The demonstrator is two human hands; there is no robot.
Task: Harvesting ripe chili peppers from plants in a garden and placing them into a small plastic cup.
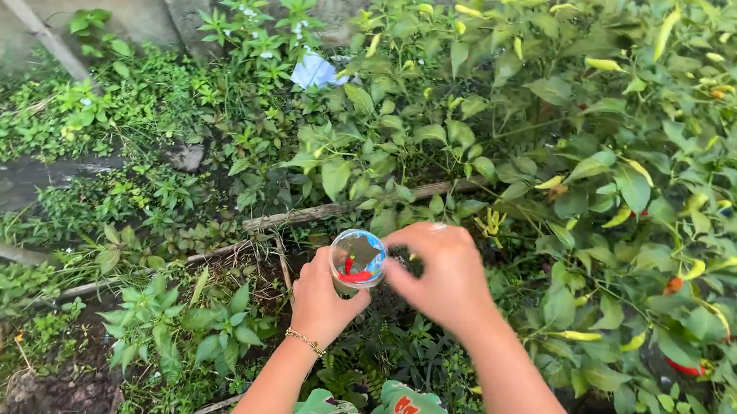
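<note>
One clear plastic cup (358, 258), upright, mouth facing up, couple red chilies (356, 276) inside. Left hand (323, 301) wrapped round cup, right hand (441, 274) fingers pinched at rim.

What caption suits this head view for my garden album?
Left hand holds a clear cup of red chillies, right hand at its rim, beside a chilli plant.

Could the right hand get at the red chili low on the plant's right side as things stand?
Probably yes: the right hand is at the cup, the red chili hangs at the plant's outer edge, only partly leaf-covered.
</note>
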